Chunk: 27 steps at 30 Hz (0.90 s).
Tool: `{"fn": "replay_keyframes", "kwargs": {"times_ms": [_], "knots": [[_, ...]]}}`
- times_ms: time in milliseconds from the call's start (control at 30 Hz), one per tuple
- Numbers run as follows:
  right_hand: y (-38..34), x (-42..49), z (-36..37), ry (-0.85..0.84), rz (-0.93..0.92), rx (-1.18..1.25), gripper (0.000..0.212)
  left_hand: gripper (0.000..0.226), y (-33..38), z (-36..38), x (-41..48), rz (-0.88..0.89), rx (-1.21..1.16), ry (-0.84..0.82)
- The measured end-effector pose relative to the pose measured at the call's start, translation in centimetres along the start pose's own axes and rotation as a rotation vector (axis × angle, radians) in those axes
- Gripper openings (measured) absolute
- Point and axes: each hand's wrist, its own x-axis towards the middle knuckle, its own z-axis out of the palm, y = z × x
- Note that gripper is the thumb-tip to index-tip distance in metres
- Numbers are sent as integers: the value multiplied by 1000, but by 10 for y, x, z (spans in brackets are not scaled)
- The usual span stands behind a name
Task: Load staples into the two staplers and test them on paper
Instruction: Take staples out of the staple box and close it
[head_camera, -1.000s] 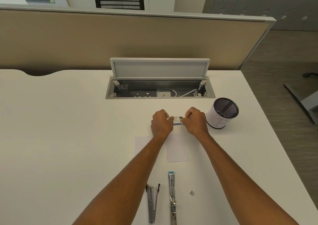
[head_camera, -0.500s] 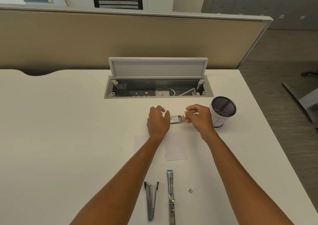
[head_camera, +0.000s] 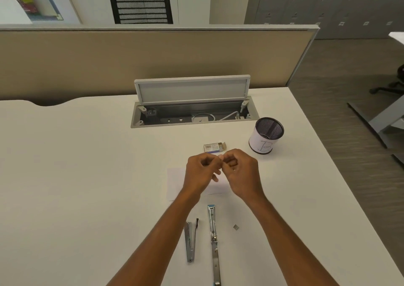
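My left hand [head_camera: 202, 173] and my right hand [head_camera: 241, 173] meet fingertip to fingertip above the paper sheets [head_camera: 175, 183]. Between them they pinch a small pale piece, apparently a staple strip [head_camera: 220, 157], mostly hidden by the fingers. The staple box [head_camera: 214, 147] lies on the table just beyond the hands, its inner tray slid partly out to the right. Near the front edge lie two staplers, both swung open: a short one [head_camera: 189, 241] on the left and a long one [head_camera: 213, 239] on the right.
A small loose bit of staples [head_camera: 235, 227] lies right of the long stapler. A mesh pen cup [head_camera: 265, 136] labelled B stands at the right. An open cable tray [head_camera: 192, 116] with raised lid is set into the table behind. The table edge runs along the right.
Both hands have let go of the staple box, which now lies on the table, and have drawn back toward me, meeting over the paper with a small piece pinched between them.
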Motion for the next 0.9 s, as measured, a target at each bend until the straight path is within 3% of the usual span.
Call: {"fn": "replay_keyframes", "kwargs": {"times_ms": [333,433,500,633,767,900], "knots": [[3,-10,-7,-172,194,167,8,18,-4,-9,-14,27,37,-96],[9,-2,-10,-187,258,317,13,17,-7,-11,-4,28,73,-114],[17,9,-12,-165,318,374,21,14,-11,-13,10,83,196,-60],[34,37,-6,-174,367,219,25,17,-22,-18,45,209,604,62],[44,67,8,-186,302,4,19,35,-38,-15,83,230,901,9],[52,88,21,-155,310,-95,14,50,-47,-8,109,314,1028,-52]]}}
